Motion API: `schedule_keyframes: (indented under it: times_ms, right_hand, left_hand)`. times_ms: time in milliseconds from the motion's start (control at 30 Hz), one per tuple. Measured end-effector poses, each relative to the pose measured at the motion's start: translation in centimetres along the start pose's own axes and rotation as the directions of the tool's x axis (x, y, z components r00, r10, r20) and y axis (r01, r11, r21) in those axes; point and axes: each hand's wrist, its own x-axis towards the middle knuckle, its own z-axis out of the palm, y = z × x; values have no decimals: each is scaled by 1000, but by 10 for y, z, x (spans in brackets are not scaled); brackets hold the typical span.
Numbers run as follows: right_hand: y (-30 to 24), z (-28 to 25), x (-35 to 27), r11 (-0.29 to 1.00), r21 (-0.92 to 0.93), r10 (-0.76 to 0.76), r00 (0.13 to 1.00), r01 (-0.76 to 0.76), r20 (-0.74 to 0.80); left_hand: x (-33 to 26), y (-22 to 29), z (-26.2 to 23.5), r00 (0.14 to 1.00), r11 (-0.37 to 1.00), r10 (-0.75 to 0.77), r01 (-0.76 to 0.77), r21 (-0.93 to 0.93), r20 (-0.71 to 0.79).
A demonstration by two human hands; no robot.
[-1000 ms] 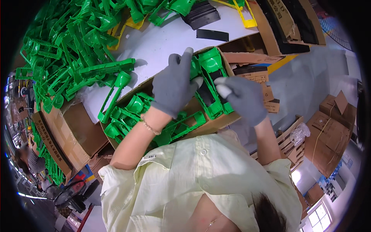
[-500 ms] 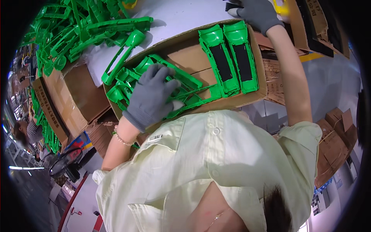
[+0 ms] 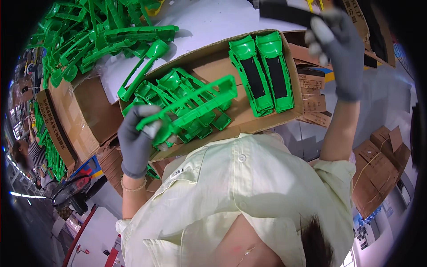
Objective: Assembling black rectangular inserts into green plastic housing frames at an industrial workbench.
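Note:
My left hand (image 3: 141,135), in a grey glove, grips one end of a long green plastic frame (image 3: 200,104) and holds it raised and tilted over the cardboard box (image 3: 209,60). My right hand (image 3: 340,49), gloved too, pinches a black strip (image 3: 287,14) by one end, out to the right of the box. The strip is blurred. Inside the box, two green parts with black strips on their inner faces (image 3: 264,73) lie side by side at the right. More green plastic parts (image 3: 171,80) fill the left side, partly hidden behind the raised frame.
A large heap of green parts (image 3: 95,35) covers the far left of the white table (image 3: 213,15). An open carton (image 3: 86,111) stands left of the box. Folded cardboard (image 3: 378,169) leans at the right, and a fan (image 3: 73,196) stands at lower left.
My left hand has lifted a green frame out of the box's left side. My right hand has come back toward me from the far table, bringing a black strip.

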Motion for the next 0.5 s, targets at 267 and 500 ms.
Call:
schedule_keyframes:
  times_ms: [267, 500]
  right_hand:
    - [-23, 53, -85, 961, 253, -10, 900, -112, 436]
    - [-22, 50, -86, 980, 128, 92, 919, -152, 384]
  left_hand:
    - [36, -12, 37, 989, 961, 23, 18, -276, 144]
    - [46, -7, 58, 963, 933, 9, 89, -349, 270]
